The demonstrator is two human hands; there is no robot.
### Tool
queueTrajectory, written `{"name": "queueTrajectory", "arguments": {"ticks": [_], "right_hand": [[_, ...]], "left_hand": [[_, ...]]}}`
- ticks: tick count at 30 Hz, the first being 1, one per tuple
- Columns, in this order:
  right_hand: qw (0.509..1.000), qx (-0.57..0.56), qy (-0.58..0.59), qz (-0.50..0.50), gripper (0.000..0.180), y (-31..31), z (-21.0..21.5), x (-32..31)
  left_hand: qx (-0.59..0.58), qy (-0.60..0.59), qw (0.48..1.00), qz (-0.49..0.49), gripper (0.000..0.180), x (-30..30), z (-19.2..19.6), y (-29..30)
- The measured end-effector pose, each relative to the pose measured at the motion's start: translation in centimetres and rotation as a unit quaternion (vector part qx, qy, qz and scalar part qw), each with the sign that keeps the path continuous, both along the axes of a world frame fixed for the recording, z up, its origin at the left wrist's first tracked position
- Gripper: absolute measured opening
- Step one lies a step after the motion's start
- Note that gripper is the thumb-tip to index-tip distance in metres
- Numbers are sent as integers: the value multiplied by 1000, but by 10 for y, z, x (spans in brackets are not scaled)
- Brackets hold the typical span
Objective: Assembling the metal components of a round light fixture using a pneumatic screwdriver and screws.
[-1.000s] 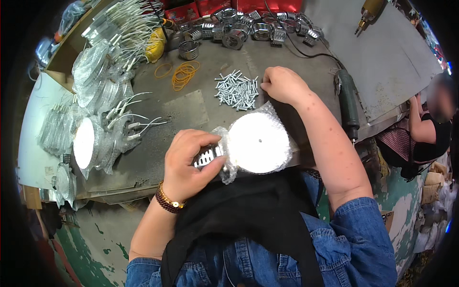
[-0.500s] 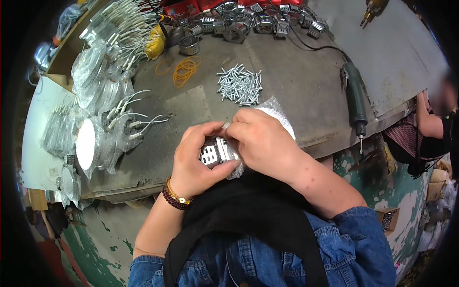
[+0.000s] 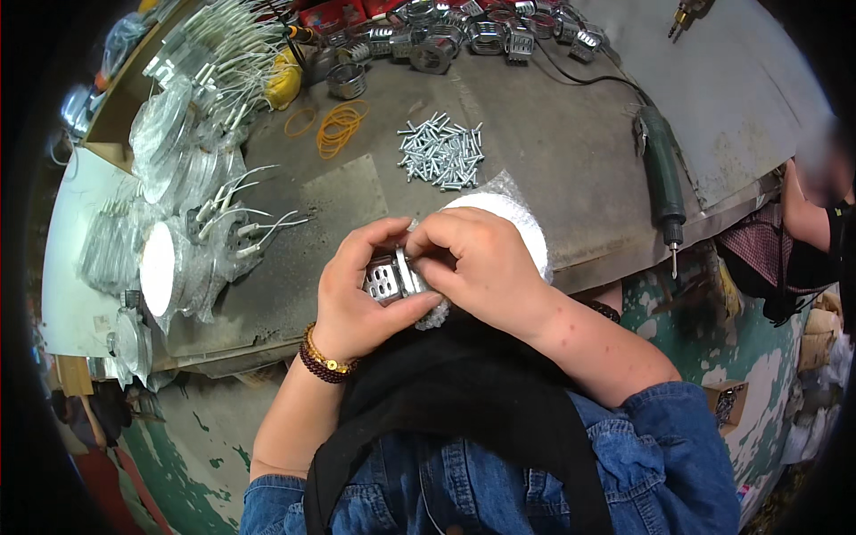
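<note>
My left hand [image 3: 348,299] curls around a shiny slotted metal housing [image 3: 383,280], thumb below and fingers above. At the housing's right end, my right hand [image 3: 486,263] pinches around the flange-like rim; its fingertips are partly hidden. A bit of clear bubble wrap [image 3: 434,317] shows under the left thumb. Just beyond my right hand lies a round white panel [image 3: 526,227] in bubble wrap, partly covered by that hand. A pile of silver screws [image 3: 441,153] sits on the worktable [image 3: 267,285] ahead of my hands.
Wrapped round panels [image 3: 159,267] with white leads crowd the left side. Orange rubber bands [image 3: 337,132] lie near the screws. More slotted metal housings [image 3: 486,37] line the back. A green corded power screwdriver [image 3: 662,174] rests at the right edge. Another person's arm [image 3: 800,209] shows far right.
My right fingers have shifted on the housing's rim, curling more around it. Both hands have moved slightly left. More of the white panel shows beside my right hand.
</note>
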State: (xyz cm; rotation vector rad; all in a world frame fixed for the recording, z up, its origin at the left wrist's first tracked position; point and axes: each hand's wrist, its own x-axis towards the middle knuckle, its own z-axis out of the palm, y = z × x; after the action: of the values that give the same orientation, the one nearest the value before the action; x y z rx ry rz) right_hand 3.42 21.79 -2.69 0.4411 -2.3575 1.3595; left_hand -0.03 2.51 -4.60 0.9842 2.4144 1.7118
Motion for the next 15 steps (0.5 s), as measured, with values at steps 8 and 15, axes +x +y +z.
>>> {"name": "queueTrajectory", "arguments": {"ticks": [8, 15], "right_hand": [[999, 20, 29, 8, 9, 2, 0, 2], [999, 32, -15, 7, 18, 31, 19, 4]], "left_hand": [[24, -46, 999, 5, 75, 2, 4, 4], [-18, -62, 998, 7, 65, 2, 13, 4]]}}
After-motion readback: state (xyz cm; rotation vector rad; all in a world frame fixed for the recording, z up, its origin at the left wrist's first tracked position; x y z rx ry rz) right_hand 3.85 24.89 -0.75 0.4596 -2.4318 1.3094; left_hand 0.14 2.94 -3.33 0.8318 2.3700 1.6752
